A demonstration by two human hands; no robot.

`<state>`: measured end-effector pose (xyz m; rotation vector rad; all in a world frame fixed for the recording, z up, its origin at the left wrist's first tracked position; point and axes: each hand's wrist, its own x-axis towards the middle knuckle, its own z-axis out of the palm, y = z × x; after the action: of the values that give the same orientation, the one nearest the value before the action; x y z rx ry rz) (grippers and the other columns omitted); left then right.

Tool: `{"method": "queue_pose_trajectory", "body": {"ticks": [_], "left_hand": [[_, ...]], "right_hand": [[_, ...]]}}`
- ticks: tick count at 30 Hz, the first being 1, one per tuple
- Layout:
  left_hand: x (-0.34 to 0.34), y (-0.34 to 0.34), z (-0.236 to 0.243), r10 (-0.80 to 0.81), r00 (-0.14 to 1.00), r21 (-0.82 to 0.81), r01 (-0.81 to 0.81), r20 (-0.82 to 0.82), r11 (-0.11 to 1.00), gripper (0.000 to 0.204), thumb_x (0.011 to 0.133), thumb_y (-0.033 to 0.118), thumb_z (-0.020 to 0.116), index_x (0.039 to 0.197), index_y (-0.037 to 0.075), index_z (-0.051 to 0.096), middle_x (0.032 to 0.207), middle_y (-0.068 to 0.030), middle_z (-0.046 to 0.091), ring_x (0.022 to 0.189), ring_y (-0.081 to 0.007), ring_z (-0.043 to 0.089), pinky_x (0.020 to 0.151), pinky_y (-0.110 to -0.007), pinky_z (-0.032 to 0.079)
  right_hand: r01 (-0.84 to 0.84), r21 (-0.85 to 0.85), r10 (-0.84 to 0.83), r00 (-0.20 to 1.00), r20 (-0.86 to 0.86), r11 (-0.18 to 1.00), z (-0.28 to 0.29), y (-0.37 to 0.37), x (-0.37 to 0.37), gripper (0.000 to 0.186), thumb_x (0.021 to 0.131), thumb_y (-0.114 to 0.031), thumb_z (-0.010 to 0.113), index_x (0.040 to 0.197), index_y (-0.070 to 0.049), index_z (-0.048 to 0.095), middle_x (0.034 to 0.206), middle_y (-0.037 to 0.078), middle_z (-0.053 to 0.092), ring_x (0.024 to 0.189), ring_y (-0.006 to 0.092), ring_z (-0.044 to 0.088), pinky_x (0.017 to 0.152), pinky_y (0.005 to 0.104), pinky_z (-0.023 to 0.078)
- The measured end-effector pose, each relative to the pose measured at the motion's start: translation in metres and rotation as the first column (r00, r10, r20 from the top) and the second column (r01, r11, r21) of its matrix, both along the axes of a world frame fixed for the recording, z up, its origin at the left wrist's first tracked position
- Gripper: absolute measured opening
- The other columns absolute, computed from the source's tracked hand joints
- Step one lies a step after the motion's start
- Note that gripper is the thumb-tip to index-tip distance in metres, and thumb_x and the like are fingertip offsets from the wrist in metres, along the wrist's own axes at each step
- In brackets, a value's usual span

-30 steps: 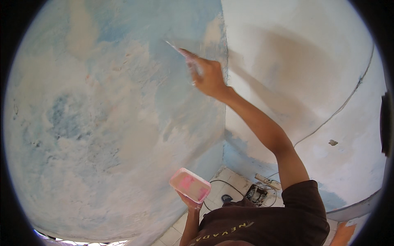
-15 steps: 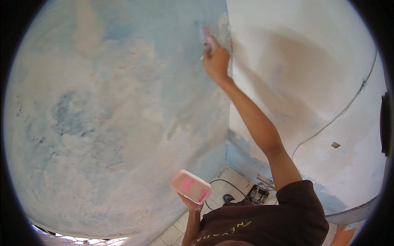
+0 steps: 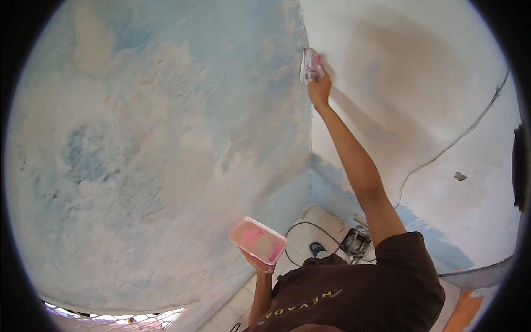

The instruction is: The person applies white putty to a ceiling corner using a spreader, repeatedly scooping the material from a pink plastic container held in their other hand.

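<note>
My right hand [image 3: 320, 92], arm stretched up, grips a wide putty scraper [image 3: 311, 65] smeared pink and white. The scraper's pale blade edge is at the corner where the patchy blue and beige wall [image 3: 232, 138] meets the whiter wall [image 3: 442, 94]; whether it touches the surface I cannot tell. Lower down, my left hand [image 3: 259, 264] supports a pink rectangular tub [image 3: 267, 227] from below, its fingers mostly hidden underneath. Beige paste with brighter pink patches shows inside the tub.
A dark cable [image 3: 301, 223] loops over the tiled floor [image 3: 326, 221] beside a dark cluttered box [image 3: 355, 243]. Near it is a sandalled foot [image 3: 317, 249]. Another cable [image 3: 448, 160] runs along the right wall. Wire mesh [image 3: 116, 320] shows at the lower left.
My right hand has moved down and to the right with the scraper, to the wall corner. The tub stays in my left hand, nearly in the same place.
</note>
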<state>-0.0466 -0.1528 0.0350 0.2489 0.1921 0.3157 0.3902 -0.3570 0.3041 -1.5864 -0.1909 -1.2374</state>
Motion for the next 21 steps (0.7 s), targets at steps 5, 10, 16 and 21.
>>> {"method": "queue_pose_trajectory", "body": {"ticks": [5,10,16,21], "left_hand": [[-0.008,0.021,-0.038,0.065,0.998,0.218,-0.069,0.025,0.974,0.062,0.103,0.064,0.044,0.145,0.019,0.048,0.135,-0.0026,0.059,0.122,-0.0254,0.060,0.100,-0.050,0.055],[-0.002,0.015,-0.026,-0.023,0.999,0.100,0.025,-0.028,0.995,0.063,0.103,0.064,0.044,0.147,0.019,0.046,0.137,-0.0027,0.057,0.123,-0.0248,0.059,0.101,-0.048,0.055],[-0.002,0.013,-0.020,-0.008,0.998,0.083,0.013,-0.058,0.996,0.062,0.101,0.066,0.044,0.141,0.019,0.051,0.130,-0.0023,0.062,0.117,-0.0270,0.063,0.095,-0.051,0.057],[0.004,0.001,-0.004,0.034,0.999,0.335,-0.026,-0.018,0.942,0.062,0.103,0.064,0.041,0.145,0.019,0.048,0.133,-0.0028,0.060,0.120,-0.0256,0.061,0.097,-0.049,0.056]], "right_hand": [[-0.096,-0.216,0.068,0.988,-0.136,0.972,0.028,0.137,-0.119,0.064,0.084,0.000,0.065,0.146,-0.014,0.057,0.108,0.017,0.076,0.075,0.0306,0.073,0.065,0.0393,0.055],[-0.344,-0.398,0.423,0.897,0.131,0.851,-0.007,0.154,-0.213,0.063,0.079,0.014,0.057,0.139,-0.003,0.059,0.137,0.016,0.065,0.080,0.0265,0.073,0.068,0.0300,0.057],[-0.139,0.072,0.153,0.955,-0.253,0.988,-0.093,0.028,-0.092,0.041,0.092,0.007,0.051,0.130,0.002,0.065,0.118,0.024,0.072,0.104,0.0326,0.073,0.088,0.0350,0.054],[0.006,-0.024,-0.007,0.998,-0.057,1.000,-0.088,-0.055,0.006,0.045,0.093,0.008,0.052,0.138,0.005,0.059,0.116,0.028,0.071,0.107,0.0272,0.070,0.092,0.0330,0.050]]}}
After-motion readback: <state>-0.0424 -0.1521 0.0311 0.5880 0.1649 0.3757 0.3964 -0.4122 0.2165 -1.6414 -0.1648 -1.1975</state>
